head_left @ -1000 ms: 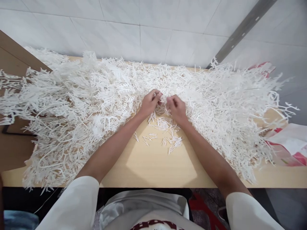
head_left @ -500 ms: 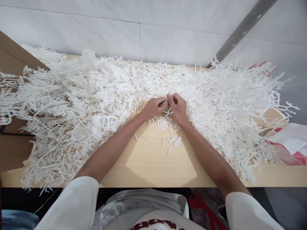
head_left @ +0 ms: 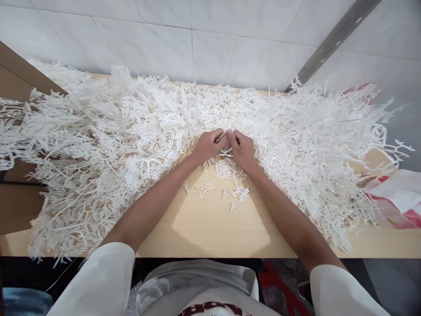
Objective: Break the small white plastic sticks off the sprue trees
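My left hand point(head_left: 208, 147) and my right hand point(head_left: 242, 149) meet at the near edge of the big heap of white branched plastic sprues point(head_left: 108, 131), fingertips touching each other. Both are curled and pinching one small white plastic piece point(head_left: 222, 137) between them, at the heap's front edge, above the table.

Just below my hands lies a scatter of short loose white plastic sticks point(head_left: 226, 182) on the pale wooden tabletop point(head_left: 210, 228). The only bare stretch of wood is the patch between my forearms, running down to the table's front edge close to my body. The heap closes it in on both sides and spills over the left end of the table; on the right it reaches nearly to the front edge. Behind, the heap runs up against the white tiled wall point(head_left: 197, 39).

At the far right a white and red plastic bag point(head_left: 397, 199) lies open beside the heap; what is in it I cannot tell.
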`<state>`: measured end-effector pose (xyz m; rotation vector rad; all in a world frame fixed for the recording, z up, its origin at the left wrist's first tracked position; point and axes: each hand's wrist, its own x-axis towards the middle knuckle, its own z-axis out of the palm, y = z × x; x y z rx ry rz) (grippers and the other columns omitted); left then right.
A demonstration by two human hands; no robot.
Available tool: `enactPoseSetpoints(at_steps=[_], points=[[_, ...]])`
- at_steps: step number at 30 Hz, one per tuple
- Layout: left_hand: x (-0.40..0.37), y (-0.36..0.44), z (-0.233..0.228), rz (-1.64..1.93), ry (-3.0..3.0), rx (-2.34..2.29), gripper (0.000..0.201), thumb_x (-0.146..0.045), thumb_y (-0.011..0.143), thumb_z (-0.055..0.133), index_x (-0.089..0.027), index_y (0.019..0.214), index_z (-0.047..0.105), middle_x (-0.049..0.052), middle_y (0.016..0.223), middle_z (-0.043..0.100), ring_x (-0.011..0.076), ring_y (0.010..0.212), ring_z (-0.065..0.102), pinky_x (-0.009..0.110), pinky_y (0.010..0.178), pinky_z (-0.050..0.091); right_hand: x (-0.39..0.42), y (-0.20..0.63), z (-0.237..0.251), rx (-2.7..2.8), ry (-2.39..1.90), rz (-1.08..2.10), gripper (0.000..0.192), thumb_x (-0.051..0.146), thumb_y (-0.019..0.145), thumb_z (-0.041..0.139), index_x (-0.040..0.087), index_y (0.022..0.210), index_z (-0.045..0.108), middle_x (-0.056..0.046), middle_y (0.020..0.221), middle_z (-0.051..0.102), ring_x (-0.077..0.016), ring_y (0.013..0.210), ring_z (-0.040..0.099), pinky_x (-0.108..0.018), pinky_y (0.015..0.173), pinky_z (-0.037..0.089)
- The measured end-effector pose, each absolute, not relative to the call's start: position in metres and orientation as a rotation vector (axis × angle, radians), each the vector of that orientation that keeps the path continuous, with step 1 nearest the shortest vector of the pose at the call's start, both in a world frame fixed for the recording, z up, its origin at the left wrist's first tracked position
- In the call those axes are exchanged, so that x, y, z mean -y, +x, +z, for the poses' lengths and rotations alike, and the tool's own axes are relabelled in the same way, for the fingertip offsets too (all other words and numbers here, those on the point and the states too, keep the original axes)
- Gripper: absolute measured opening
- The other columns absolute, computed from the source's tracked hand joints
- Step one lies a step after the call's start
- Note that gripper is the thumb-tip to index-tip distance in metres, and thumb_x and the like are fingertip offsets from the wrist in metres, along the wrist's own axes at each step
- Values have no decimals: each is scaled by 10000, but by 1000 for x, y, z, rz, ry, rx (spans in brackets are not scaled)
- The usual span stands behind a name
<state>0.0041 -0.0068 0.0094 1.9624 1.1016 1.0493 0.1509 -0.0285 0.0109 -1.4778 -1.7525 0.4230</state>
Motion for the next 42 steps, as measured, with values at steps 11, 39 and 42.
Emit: enactPoseSetpoints(at_steps=[11, 39, 42], points=[[-2, -1, 3, 1250, 1688, -1183, 234, -337, 929, 477, -201, 739, 497, -24, 633, 502, 95, 589, 460, 240, 580, 372, 40, 144, 8, 2054, -1246, 223, 457, 509, 954, 367, 220, 605, 423, 0, 584, 474, -127, 583, 423, -302, 589, 346], [-6, -2, 0, 1558, 1454, -1201, 363, -507, 971, 371, -363, 1304, 368, 51, 1065, 596, 117, 761, 558, 232, 614, 495, -1, 202, 18, 1952, -1302, 401, 388, 343, 757, 735, 300, 1131, 638, -61, 1242, 594, -269, 1211, 523, -507, 1056, 387], [-7, -2, -2, 1529, 1414, -1213, 351, -513, 975, 355, -365, 1292, 371, 38, 1024, 598, 99, 668, 537, 223, 538, 464, -1, 202, 19, 1933, -1330, 468, 174, 358, 812, 686, 269, 962, 694, -51, 1105, 659, -230, 1076, 591, -472, 1002, 420]])
